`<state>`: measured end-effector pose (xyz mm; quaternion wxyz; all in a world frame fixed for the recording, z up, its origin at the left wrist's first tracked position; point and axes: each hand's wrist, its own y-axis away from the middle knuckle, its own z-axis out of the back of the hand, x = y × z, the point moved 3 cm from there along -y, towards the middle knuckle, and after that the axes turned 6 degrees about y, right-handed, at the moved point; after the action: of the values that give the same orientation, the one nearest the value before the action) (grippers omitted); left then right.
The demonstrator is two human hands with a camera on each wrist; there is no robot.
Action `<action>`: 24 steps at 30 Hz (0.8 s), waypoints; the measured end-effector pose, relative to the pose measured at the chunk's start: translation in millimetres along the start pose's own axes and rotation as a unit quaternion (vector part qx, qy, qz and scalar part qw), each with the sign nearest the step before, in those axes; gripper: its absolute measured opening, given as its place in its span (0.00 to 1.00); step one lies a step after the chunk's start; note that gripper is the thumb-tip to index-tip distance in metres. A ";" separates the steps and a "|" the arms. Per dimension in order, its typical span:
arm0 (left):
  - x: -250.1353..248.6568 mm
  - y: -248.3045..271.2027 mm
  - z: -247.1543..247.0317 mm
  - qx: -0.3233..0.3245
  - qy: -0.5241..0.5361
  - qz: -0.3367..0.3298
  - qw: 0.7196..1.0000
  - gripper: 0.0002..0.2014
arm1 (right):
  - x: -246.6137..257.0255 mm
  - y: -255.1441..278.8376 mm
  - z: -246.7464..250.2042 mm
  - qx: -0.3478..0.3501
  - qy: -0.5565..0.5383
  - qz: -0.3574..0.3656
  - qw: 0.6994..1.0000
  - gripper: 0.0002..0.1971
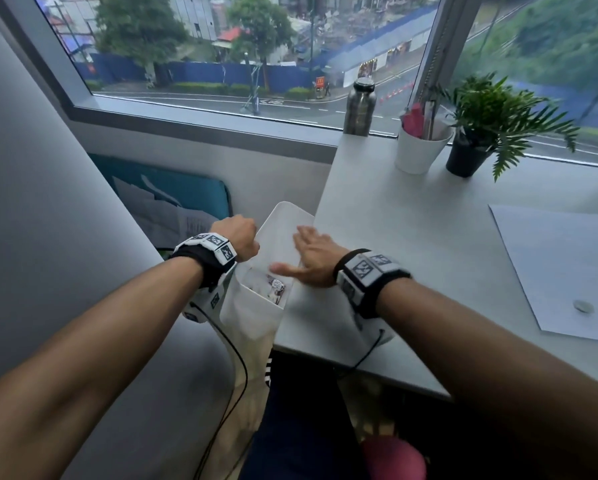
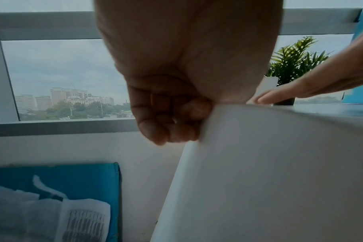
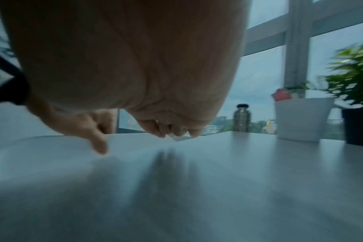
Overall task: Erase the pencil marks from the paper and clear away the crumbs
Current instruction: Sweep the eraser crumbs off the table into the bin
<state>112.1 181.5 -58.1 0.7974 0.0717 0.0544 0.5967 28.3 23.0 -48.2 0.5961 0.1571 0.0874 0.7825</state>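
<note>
Left hand (image 1: 239, 237): fingers curled tight over the rim of a white bin (image 1: 256, 306), gripping its near-left edge, bin held just off the left edge of the white table (image 1: 429, 244) with its mouth level with the tabletop; grip confirmed in the left wrist view, fingers (image 2: 166, 129) folded against the bin wall (image 2: 269, 172). Right hand (image 1: 313, 259): flat, fingers straight and spread, holding nothing, palm down at the table's left edge, fingertips reaching over the bin mouth, thumb pointing toward the left hand; right wrist view blurred, fingertips (image 3: 100, 147) low over the surface. Crumbs: too small to make out on the table; some scraps visible inside the bin (image 1: 277, 287), kind not discernible. Paper (image 1: 560, 271): flat on the table well to the right of both hands, apart from them. Small round object (image 1: 583, 306) lying on the paper's near part, probably the eraser, not touched by either hand. Along the window (image 1: 221, 64), at the table's far side: steel bottle (image 1: 359, 107), white cup (image 1: 420, 150) holding items, potted fern (image 1: 491, 129).
</note>
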 end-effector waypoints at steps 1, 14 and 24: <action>2.4 3.1 1.2 -0.001 -0.003 0.003 1.000 0.08 | -16.9 4.8 3.7 -0.023 -0.002 -0.022 0.999 0.54; 12.5 45.2 6.0 0.026 -0.040 0.022 0.999 0.08 | 69.3 29.3 -37.1 0.058 0.005 -0.003 0.998 0.64; 6.7 64.6 -0.5 0.017 -0.042 0.026 0.999 0.13 | -42.4 57.2 -20.3 -0.002 -0.038 -0.192 0.981 0.61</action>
<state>52.9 205.9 -47.0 0.7816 0.1120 0.0291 0.6129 -20.4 -32.4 -54.7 0.7384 0.1653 0.0915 0.6473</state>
